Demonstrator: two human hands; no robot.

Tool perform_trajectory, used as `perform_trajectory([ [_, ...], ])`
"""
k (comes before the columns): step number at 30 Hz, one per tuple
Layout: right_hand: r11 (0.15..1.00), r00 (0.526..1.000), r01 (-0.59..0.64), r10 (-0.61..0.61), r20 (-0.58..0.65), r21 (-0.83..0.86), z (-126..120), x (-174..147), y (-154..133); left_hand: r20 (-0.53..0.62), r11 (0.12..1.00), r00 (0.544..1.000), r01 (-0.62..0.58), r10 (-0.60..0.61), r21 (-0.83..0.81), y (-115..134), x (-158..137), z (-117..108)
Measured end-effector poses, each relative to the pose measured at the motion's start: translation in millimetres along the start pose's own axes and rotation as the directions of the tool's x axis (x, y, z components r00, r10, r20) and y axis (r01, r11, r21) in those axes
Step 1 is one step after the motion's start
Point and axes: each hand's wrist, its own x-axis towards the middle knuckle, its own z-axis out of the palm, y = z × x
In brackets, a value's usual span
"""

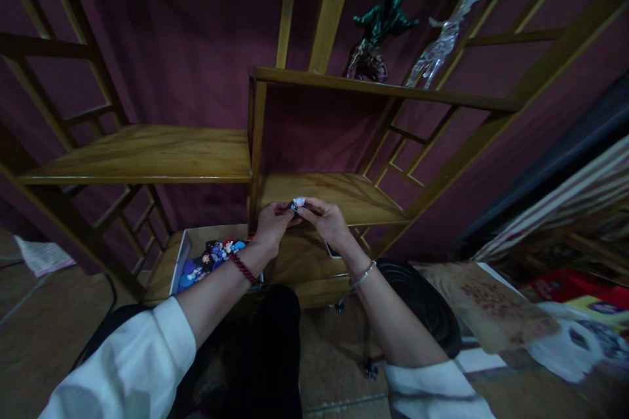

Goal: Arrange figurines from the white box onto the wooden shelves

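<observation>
White sleeves (142,347) are filling the lower corners, nearest the camera, with bare forearms running forward from them. Between the fingertips, just in front of the middle shelf (329,188), a small toy (298,201) is being held up; its top is showing white, its lower part dark, and finer detail is too small to read. Left hand (269,226) is pinching the dark part; right hand (327,219) is gripping from the other side, thumb and fingers drawn in close. Both hands are thus narrowed on the one object.

Step in hand, as judged: the toy is being handled or adjusted in mid-air, not yet resting on any surface. Next move, as judged, is calling for a light, steady pinch, with one hand supporting while the other is freeing its fingers.

Outward: below and left, an open box (211,234) is holding a heap of colourful toys (211,258), partly hidden by the left forearm. Under the right wrist, a dark flat object (333,250) is lying on the lower shelf (295,268). Higher up, a green statue (381,29) and a clear statue (445,42) are standing on the upper shelf (393,93).
</observation>
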Motion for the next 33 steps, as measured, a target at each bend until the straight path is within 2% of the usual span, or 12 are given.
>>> perform_trajectory([
  [4, 0.999, 1.000, 0.026, -0.025, 0.014, -0.038, 1, 7, 6, 0.012, 1.000, 1.000, -0.020, 0.020, 0.020, -3, 5, -1],
  [8, 1.000, 1.000, 0.012, -0.012, 0.023, 0.002, 2, 14, 11, 0.007, 0.997, 0.998, -0.055, 0.055, 0.055, -7, 11, -3],
  [12, 1.000, 1.000, 0.023, -0.023, 0.018, -0.006, 3, 22, 18, 0.042, 0.968, 0.993, -0.119, 0.112, 0.222, -14, 22, -7],
  [19, 0.999, 0.999, 0.033, -0.033, -0.002, 0.015, 3, 33, 20, 0.114, 0.780, 0.964, -0.261, 0.239, 0.569, -20, 41, -13],
  [23, 1.000, 1.000, 0.004, -0.004, 0.025, 0.030, 1, 34, 15, 0.200, 0.664, 0.943, -0.329, 0.265, 0.672, -14, 42, -12],
  [27, 0.999, 1.000, -0.012, 0.011, 0.021, 0.041, 0, 36, 15, 0.256, 0.580, 0.937, -0.348, 0.236, 0.737, -10, 43, -11],
  [33, 0.999, 0.999, -0.028, 0.027, 0.044, 0.030, 0, 39, 19, 0.284, 0.622, 0.933, -0.360, 0.222, 0.695, -11, 49, -10],
])
